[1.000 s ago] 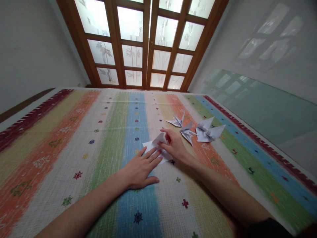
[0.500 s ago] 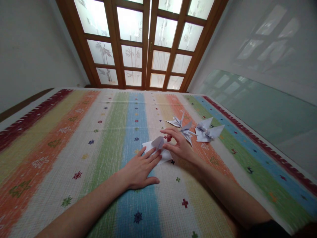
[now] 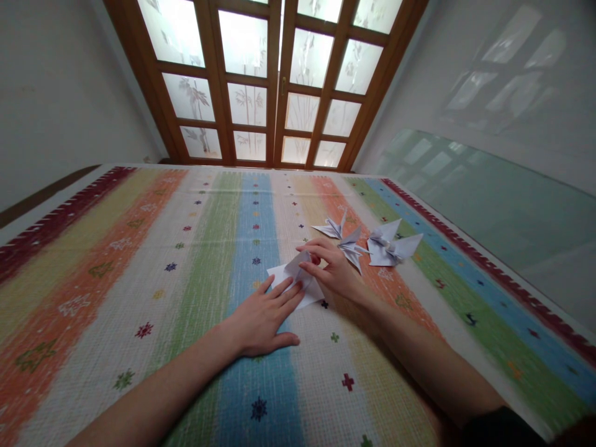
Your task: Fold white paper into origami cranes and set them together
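A folded sheet of white paper [image 3: 311, 297] lies on the striped cloth, with one flap standing up from it. My left hand [image 3: 265, 316] rests flat with fingers spread, its fingertips pressing the paper's near left part. At the raised flap, my right hand [image 3: 333, 267] pinches the upper edge between thumb and fingers. Part of the paper is hidden beneath the left fingers. Just beyond the right hand are folded paper cranes [image 3: 350, 247], and another white folded paper piece [image 3: 390, 245] with pointed wings lies farther right.
A striped tablecloth [image 3: 195, 267] with small printed motifs covers the table. Wooden doors with frosted panes [image 3: 249, 99] stand behind the far edge. A pale green glass panel [image 3: 488, 192] leans along the right wall.
My right hand has moved slightly left and down, and its fingers have closed on the paper's raised flap. The left hand has stayed in place.
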A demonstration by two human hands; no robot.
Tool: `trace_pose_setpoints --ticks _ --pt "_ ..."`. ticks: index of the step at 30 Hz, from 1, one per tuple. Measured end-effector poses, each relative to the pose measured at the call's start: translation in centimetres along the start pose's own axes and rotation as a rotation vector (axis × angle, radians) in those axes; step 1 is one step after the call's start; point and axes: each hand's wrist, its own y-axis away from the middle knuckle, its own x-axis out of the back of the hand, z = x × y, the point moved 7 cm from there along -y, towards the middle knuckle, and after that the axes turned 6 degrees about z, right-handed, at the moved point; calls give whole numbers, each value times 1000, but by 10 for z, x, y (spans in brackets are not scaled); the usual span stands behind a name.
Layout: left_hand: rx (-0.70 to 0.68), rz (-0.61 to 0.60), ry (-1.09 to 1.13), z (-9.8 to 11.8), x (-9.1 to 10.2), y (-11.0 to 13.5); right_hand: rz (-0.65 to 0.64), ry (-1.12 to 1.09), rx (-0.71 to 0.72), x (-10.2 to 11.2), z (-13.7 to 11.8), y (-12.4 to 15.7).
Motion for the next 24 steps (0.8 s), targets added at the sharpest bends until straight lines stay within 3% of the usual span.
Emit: trace_pose_setpoints --ticks 9,16,18,20,22,24 --pt "2 -9 -15 -1 -3 1 35 -44 -42 -1 7 -5" --pt "-26 57 27 -1 1 2 31 -94 -64 -4 13 -8" --pt "-50 168 91 -2 11 3 32 -97 -75 -5 15 -9" --pt "-21 403 192 -8 33 3 26 -104 -96 -6 16 -11" --pt "101 712 295 -24 62 7 15 -132 -111 -7 15 -13" --pt "273 910 382 -41 83 8 -14 -178 -121 -8 13 -15"
